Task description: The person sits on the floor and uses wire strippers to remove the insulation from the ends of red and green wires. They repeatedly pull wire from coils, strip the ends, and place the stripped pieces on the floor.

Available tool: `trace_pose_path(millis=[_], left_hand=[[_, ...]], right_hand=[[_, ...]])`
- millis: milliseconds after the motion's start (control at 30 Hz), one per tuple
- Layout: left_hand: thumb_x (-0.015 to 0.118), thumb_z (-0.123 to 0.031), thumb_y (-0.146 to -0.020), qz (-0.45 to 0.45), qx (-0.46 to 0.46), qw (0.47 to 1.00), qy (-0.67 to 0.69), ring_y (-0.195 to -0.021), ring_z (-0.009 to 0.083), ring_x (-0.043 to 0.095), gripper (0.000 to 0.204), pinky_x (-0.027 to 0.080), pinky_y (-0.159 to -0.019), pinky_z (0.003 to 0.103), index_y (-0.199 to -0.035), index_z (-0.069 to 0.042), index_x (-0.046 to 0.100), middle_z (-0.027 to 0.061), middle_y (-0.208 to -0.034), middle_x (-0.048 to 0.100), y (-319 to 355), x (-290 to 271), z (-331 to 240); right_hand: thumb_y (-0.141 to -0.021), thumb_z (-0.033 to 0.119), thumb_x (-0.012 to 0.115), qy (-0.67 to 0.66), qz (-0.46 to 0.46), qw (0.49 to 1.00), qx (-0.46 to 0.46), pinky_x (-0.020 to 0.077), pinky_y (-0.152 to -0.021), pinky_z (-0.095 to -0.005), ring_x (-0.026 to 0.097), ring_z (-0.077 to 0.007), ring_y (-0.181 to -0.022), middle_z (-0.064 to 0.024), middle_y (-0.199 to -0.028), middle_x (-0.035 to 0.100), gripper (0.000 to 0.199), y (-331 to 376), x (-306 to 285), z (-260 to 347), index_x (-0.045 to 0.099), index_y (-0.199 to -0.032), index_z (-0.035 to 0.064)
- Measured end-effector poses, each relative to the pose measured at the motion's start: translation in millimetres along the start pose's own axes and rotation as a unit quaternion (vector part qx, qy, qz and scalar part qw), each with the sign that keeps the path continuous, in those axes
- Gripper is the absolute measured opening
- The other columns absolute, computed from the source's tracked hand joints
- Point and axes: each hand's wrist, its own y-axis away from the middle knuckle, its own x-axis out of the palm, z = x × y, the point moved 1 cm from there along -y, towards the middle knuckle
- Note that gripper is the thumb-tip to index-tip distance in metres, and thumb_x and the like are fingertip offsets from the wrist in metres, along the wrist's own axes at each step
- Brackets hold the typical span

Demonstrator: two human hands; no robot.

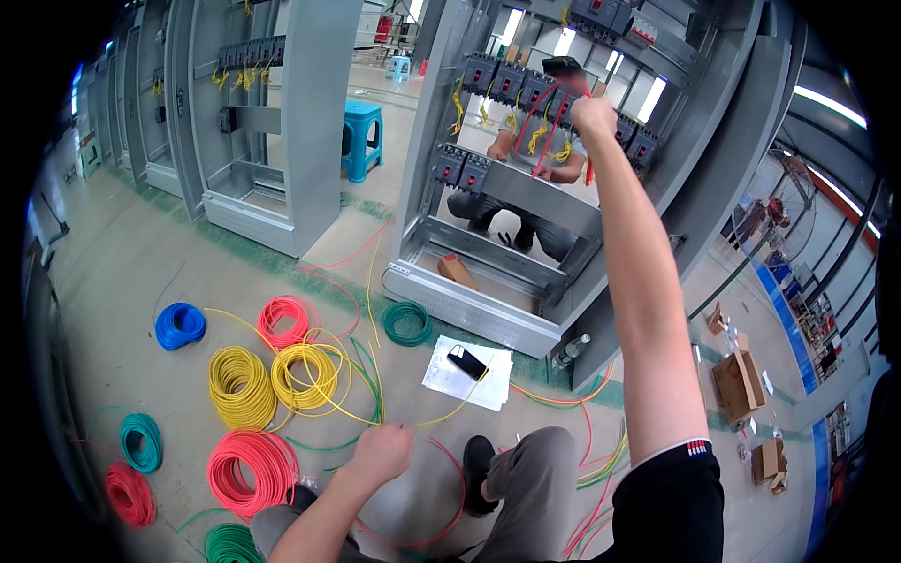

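Note:
My right hand (594, 118) is raised to the row of dark circuit breakers (508, 83) in the open grey cabinet (469, 305). Its fingers are closed on something red, which shows in slivers above and below the fist; I cannot tell whether it is wire or a tool handle. Red wires (526, 120) and short yellow wires (538, 139) hang from the breakers beside it. Low in front of me, my left hand (385, 452) is closed, its fingertips hidden. A thin yellow wire (441, 418) runs past its knuckles; whether the hand grips it cannot be made out.
Behind the cabinet frame a person (540, 145) crouches, hands near the breakers. Yellow (241, 387), red (251, 472), blue (179, 326) and green (406, 323) wire coils lie on the floor. A phone (466, 362) rests on papers (436, 375), near a bottle (571, 351).

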Motion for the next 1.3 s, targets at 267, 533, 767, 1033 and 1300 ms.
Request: trace_pose_path(millis=[267,533,767,1033,1300], left_hand=[[0.051,-0.016,-0.085,-0.006,-0.007,1.0,0.003,-0.075,0.0371,0.064,0.017,0.052,-0.066,0.048,-0.085,-0.001,0.059,0.0189,-0.083,0.063,-4,-3,-4],[0.052,-0.02,-0.086,0.029,-0.028,0.999,-0.004,-0.078,0.0363,0.064,0.02,0.053,-0.068,0.048,-0.093,-0.003,0.059,0.0184,-0.087,0.063,-5,-4,0],[0.05,-0.023,-0.088,0.075,-0.043,0.996,-0.003,-0.083,0.0366,0.064,0.024,0.051,-0.072,0.049,-0.101,-0.005,0.06,0.0183,-0.092,0.064,-10,10,5],[0.054,-0.024,-0.085,0.003,0.005,1.0,-0.017,-0.075,0.0346,0.065,0.021,0.054,-0.067,0.046,-0.088,-0.005,0.063,0.0153,-0.082,0.065,-12,15,9],[0.052,-0.023,-0.085,0.002,-0.008,0.999,-0.031,-0.077,0.035,0.066,0.021,0.053,-0.068,0.047,-0.085,-0.006,0.065,0.0162,-0.084,0.066,-8,16,9]], right_hand=[[-0.092,0.032,0.049,0.003,0.067,0.996,0.051,0.0492,-0.088,-0.043,0.061,-0.0337,-0.107,-0.0195,-0.113,0.063,0.038,5,80,-68,0.065,-0.108,0.002],[-0.093,0.034,0.048,-0.014,0.04,0.997,0.066,0.048,-0.09,-0.0453,0.06,-0.0359,-0.108,-0.0202,-0.113,0.063,0.038,15,108,-84,0.065,-0.107,0.003],[-0.093,0.032,0.048,-0.024,0.058,0.995,0.083,0.0472,-0.09,-0.0461,0.06,-0.0368,-0.107,-0.0208,-0.113,0.063,0.036,11,105,-88,0.064,-0.108,0.0043],[-0.094,0.031,0.048,-0.019,0.038,0.998,0.056,0.0497,-0.085,-0.0446,0.063,-0.036,-0.1,-0.0212,-0.103,0.066,0.036,-3,69,-81,0.067,-0.098,0.0],[-0.091,0.033,0.05,-0.167,0.024,0.986,0.0,0.0473,-0.076,-0.0472,0.063,-0.0407,-0.087,-0.0263,-0.085,0.065,0.038,57,45,-133,0.066,-0.086,-0.002]])
